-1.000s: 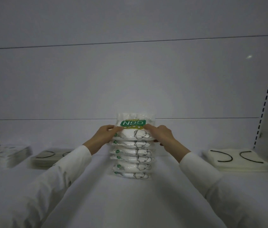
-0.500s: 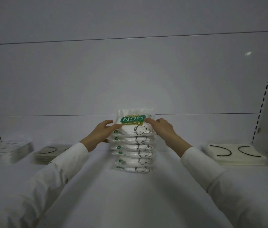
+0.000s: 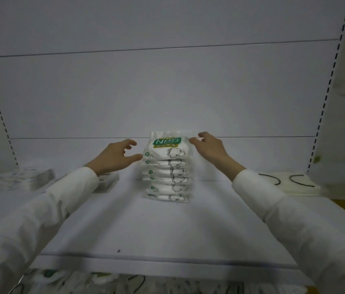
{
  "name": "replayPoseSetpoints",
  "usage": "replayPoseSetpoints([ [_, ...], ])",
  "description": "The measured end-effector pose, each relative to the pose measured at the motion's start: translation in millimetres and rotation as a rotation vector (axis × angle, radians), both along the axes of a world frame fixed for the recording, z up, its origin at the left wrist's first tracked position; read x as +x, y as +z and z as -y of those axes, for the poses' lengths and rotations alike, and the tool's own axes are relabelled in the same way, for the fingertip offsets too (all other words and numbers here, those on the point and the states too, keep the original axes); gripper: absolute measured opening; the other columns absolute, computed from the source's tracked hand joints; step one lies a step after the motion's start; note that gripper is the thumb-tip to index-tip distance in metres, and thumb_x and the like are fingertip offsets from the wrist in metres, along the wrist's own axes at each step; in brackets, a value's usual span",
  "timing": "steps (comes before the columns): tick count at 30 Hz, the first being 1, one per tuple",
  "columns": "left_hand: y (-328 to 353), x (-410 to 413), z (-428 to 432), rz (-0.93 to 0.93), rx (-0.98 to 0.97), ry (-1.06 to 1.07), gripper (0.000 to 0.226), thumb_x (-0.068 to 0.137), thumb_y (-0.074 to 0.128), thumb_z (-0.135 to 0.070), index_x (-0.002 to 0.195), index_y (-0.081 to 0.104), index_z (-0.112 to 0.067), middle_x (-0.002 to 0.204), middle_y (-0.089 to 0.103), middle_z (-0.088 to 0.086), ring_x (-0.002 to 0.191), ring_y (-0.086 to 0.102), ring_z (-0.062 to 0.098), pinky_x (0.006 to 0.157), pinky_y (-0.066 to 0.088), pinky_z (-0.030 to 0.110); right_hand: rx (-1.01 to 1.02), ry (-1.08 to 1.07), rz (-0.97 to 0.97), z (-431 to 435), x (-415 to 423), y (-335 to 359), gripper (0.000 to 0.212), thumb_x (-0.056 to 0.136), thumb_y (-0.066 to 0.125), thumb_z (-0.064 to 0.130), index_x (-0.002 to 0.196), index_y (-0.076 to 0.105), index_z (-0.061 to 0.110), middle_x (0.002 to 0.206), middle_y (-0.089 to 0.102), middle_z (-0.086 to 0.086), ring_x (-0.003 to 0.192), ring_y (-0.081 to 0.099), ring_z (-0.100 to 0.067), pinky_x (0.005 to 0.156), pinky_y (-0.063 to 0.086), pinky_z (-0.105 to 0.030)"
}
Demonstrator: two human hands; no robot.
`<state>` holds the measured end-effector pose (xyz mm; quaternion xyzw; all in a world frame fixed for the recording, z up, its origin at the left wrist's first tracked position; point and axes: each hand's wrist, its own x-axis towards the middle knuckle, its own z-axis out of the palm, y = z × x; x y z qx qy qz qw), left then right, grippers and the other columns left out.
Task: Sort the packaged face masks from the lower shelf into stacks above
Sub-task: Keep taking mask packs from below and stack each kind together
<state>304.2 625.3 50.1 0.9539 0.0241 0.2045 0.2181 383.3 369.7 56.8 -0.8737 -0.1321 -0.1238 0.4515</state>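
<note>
Spread left hand (image 3: 114, 157), right hand (image 3: 208, 146) flank tall N95 pack stack (image 3: 168, 166); careless nudge could topple it.

Dim white shelf (image 3: 167, 230); plain back panel (image 3: 167, 92).

Both arms reach forward, left hand (image 3: 115, 157) and right hand (image 3: 208, 148) spread, holding nothing

Six white N95 mask packs (image 3: 168, 166) stacked upright mid-shelf, labels upside-down
</note>
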Motion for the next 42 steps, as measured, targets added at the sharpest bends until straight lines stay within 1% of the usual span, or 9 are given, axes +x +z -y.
replayPoseSetpoints([
  [3, -5, -22, 24, -0.019, 0.06, -0.026, 0.054, 0.084, 0.061, -0.047, 0.13, 0.047, -0.025, 0.13, 0.055, 0.004, 0.107, 0.055, 0.021, 0.093, 0.046, 0.035, -0.051, 0.039, 0.076, 18, -25, -3, 0.055, 0.093, 0.051, 0.04, 0.142, 0.04, 0.017, 0.137, 0.05, -0.01, 0.126, 0.046, -0.026, 0.091, 0.038, -0.029],
  [6, -14, -47, 55, 0.001, 0.056, -0.074, 0.048, 0.084, 0.064, -0.042, 0.127, 0.051, -0.025, 0.126, 0.058, 0.002, 0.103, 0.056, 0.019, 0.086, 0.045, 0.031, -0.141, 0.069, 0.142, 44, -53, -15, 0.057, 0.092, 0.053, 0.037, 0.143, 0.037, 0.018, 0.143, 0.046, -0.007, 0.13, 0.042, -0.027, 0.101, 0.037, -0.033],
  [14, -51, -128, 170, 0.063, -0.127, -0.204, 0.032, 0.084, 0.065, -0.026, 0.116, 0.059, -0.021, 0.115, 0.062, -0.004, 0.098, 0.062, 0.012, 0.077, 0.044, 0.022, -0.171, 0.192, 0.237, 147, -139, -76, 0.05, 0.086, 0.06, 0.022, 0.135, 0.049, 0.02, 0.132, 0.056, 0.001, 0.123, 0.05, -0.016, 0.102, 0.042, -0.033],
  [17, -73, -158, 212, 0.074, -0.202, -0.302, 0.021, 0.084, 0.064, -0.021, 0.105, 0.063, -0.024, 0.108, 0.064, -0.013, 0.09, 0.063, -0.001, 0.073, 0.05, 0.017, -0.126, 0.283, 0.344, 184, -173, -104, 0.036, 0.086, 0.055, 0.012, 0.121, 0.061, 0.015, 0.116, 0.066, 0.002, 0.106, 0.061, -0.009, 0.093, 0.049, -0.03],
  [22, -132, -190, 251, -0.084, -0.219, -0.453, 0.011, 0.085, 0.065, -0.017, 0.094, 0.067, -0.021, 0.092, 0.066, -0.018, 0.083, 0.063, -0.002, 0.06, 0.046, 0.009, -0.204, 0.499, 0.431, 234, -212, -163, 0.027, 0.083, 0.045, 0.013, 0.091, 0.071, 0.007, 0.082, 0.072, -0.003, 0.07, 0.067, -0.015, 0.064, 0.056, -0.032],
  [28, -234, -183, 234, -0.336, -0.277, -0.383, 0.011, 0.086, 0.064, -0.014, 0.092, 0.067, -0.022, 0.09, 0.064, -0.017, 0.082, 0.059, -0.012, 0.063, 0.043, 0.004, -0.425, 0.423, 0.011, 252, -202, -269, 0.026, 0.082, 0.05, 0.017, 0.09, 0.074, 0.019, 0.085, 0.074, 0.002, 0.067, 0.066, -0.015, 0.064, 0.056, -0.034],
  [33, -349, -180, 200, -0.585, -0.378, -0.263, 0.016, 0.086, 0.061, -0.006, 0.085, 0.068, -0.02, 0.087, 0.066, -0.014, 0.079, 0.058, -0.015, 0.074, 0.045, 0.008, -0.742, 0.228, -0.494, 241, -177, -395, 0.032, 0.096, 0.043, 0.015, 0.121, 0.061, 0.008, 0.125, 0.06, -0.009, 0.113, 0.056, -0.023, 0.094, 0.045, -0.028],
  [38, -424, -172, 173, -0.654, -0.391, -0.203, 0.019, 0.087, 0.061, -0.006, 0.081, 0.067, -0.023, 0.082, 0.065, -0.015, 0.073, 0.058, -0.015, 0.065, 0.043, 0.004, -0.722, 0.045, -0.653, 180, -151, -471, 0.03, 0.098, 0.036, 0.02, 0.105, 0.059, 0.002, 0.118, 0.058, -0.015, 0.113, 0.054, -0.031, 0.09, 0.043, -0.033],
  [42, -448, -150, 162, -0.649, -0.439, -0.211, 0.022, 0.087, 0.062, -0.007, 0.077, 0.066, -0.025, 0.073, 0.066, -0.02, 0.074, 0.06, -0.009, 0.068, 0.046, 0.011, -0.64, -0.252, -0.785, 122, -131, -496, 0.06, 0.092, 0.047, 0.048, 0.127, 0.046, -0.001, 0.126, 0.047, -0.015, 0.118, 0.044, -0.031, 0.095, 0.04, -0.035],
])
